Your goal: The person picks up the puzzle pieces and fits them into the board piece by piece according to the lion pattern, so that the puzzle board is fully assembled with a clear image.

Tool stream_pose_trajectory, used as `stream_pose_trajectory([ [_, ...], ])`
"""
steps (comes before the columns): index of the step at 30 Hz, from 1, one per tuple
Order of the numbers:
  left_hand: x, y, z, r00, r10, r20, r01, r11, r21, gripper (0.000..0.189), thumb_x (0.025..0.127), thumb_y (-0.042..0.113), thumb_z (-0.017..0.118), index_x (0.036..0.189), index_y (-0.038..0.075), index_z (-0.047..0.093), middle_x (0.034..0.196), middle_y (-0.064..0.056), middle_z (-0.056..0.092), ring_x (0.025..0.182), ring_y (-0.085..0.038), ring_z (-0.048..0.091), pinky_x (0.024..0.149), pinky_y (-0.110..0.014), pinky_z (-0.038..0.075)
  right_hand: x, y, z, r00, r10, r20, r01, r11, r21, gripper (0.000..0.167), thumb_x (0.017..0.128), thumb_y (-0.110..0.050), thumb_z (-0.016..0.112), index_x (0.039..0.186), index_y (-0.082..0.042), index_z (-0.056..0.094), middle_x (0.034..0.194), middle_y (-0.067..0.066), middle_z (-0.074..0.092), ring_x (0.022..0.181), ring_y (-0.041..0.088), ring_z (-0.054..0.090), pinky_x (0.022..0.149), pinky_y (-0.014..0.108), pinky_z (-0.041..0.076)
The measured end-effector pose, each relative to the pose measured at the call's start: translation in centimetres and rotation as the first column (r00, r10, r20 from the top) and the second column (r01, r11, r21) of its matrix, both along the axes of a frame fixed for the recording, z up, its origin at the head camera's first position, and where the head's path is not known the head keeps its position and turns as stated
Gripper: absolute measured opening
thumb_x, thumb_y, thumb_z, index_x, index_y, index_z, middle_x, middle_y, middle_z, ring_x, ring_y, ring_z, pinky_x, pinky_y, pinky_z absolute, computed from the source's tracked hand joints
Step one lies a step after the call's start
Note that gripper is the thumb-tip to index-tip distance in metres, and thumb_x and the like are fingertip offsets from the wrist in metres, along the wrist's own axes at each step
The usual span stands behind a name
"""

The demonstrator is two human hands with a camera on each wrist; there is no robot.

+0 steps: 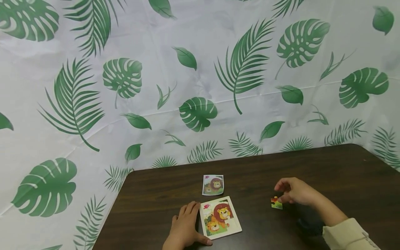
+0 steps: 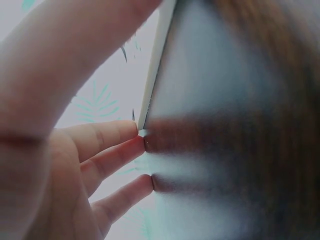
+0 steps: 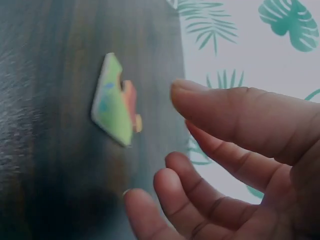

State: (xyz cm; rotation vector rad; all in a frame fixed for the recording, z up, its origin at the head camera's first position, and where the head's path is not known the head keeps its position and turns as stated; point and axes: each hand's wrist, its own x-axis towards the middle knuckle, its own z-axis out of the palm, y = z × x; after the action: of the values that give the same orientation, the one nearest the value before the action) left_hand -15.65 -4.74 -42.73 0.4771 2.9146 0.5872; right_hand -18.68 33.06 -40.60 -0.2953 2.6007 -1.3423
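A square wooden puzzle board [image 1: 235, 227] with a lion and cub picture lies on the table; a gap shows bare wood at its lower right. My left hand [image 1: 185, 225] rests at the board's left side. Its fingertips touch the table and the board's edge [image 2: 152, 70], and its thumb lies by the lower left corner. Off to the right is a loose puzzle piece [image 1: 276, 202], green with red and yellow. Just above and beside it hovers my right hand [image 1: 295, 191]. In the right wrist view its fingers are loosely bent, apart from the piece [image 3: 110, 102].
A small printed card [image 1: 213, 185] with the same lion picture lies behind the board. The dark wooden table [image 1: 162, 187] reaches back to a white cloth [image 1: 150, 41] printed with green leaves. A dark blurred shape [image 1: 307, 225] sits below the right forearm.
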Motion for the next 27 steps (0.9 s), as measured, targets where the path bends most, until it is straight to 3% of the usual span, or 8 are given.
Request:
stream_pose_trajectory([
  [4, 0.0, 0.0, 0.1, 1.000, 0.003, 0.013, -0.003, 1.000, 0.003, 0.114, 0.046, 0.059, 0.082, 0.138, 0.006, 0.040, 0.138, -0.014, 0.037, 0.124, -0.040, 0.032, 0.084, -0.069, 0.029, -0.1, -0.1, -0.5, 0.999, 0.020, -0.041, -0.016, 0.995, 0.094, 0.033, 0.064, -0.002, 0.078, 0.091, 0.000, 0.060, 0.083, 0.007, 0.056, 0.071, 0.020, 0.049, 0.058, 0.034, 0.045],
  [8, 0.0, 0.1, 0.2, 1.000, 0.004, 0.016, -0.005, 1.000, 0.005, 0.115, 0.046, 0.058, 0.082, 0.139, 0.006, 0.039, 0.139, -0.014, 0.037, 0.124, -0.041, 0.031, 0.084, -0.069, 0.028, -0.3, -0.6, -0.8, 0.995, -0.006, -0.096, 0.027, 0.975, 0.218, 0.037, 0.058, -0.007, 0.084, 0.086, -0.004, 0.060, 0.079, 0.004, 0.055, 0.075, 0.019, 0.050, 0.067, 0.036, 0.042],
  [12, -0.1, 0.2, 0.2, 1.000, 0.005, 0.012, -0.005, 1.000, 0.007, 0.114, 0.046, 0.058, 0.082, 0.139, 0.006, 0.040, 0.139, -0.014, 0.037, 0.125, -0.040, 0.031, 0.084, -0.069, 0.028, -0.3, -1.1, -0.8, 0.991, -0.036, -0.125, 0.069, 0.961, 0.268, 0.038, 0.054, -0.006, 0.085, 0.081, -0.005, 0.058, 0.076, 0.003, 0.052, 0.070, 0.018, 0.048, 0.064, 0.035, 0.040],
  [20, -0.2, 0.1, 0.1, 1.000, 0.004, 0.023, -0.004, 1.000, 0.010, 0.115, 0.046, 0.058, 0.082, 0.139, 0.006, 0.039, 0.139, -0.014, 0.036, 0.125, -0.041, 0.030, 0.084, -0.069, 0.027, -0.2, -1.7, -1.3, 0.987, -0.046, -0.156, 0.084, 0.966, 0.246, 0.043, 0.051, -0.002, 0.085, 0.078, -0.006, 0.053, 0.072, 0.003, 0.048, 0.065, 0.018, 0.045, 0.058, 0.033, 0.038],
  [27, -0.1, 0.1, 0.1, 1.000, 0.007, 0.026, -0.007, 1.000, 0.015, 0.114, 0.046, 0.057, 0.083, 0.138, 0.005, 0.040, 0.139, -0.015, 0.036, 0.124, -0.042, 0.031, 0.084, -0.070, 0.027, -0.2, -3.2, -2.0, 0.984, 0.029, -0.176, -0.006, 0.992, 0.126, 0.041, 0.057, 0.004, 0.080, 0.081, -0.007, 0.049, 0.070, 0.003, 0.046, 0.063, 0.017, 0.044, 0.054, 0.031, 0.037],
])
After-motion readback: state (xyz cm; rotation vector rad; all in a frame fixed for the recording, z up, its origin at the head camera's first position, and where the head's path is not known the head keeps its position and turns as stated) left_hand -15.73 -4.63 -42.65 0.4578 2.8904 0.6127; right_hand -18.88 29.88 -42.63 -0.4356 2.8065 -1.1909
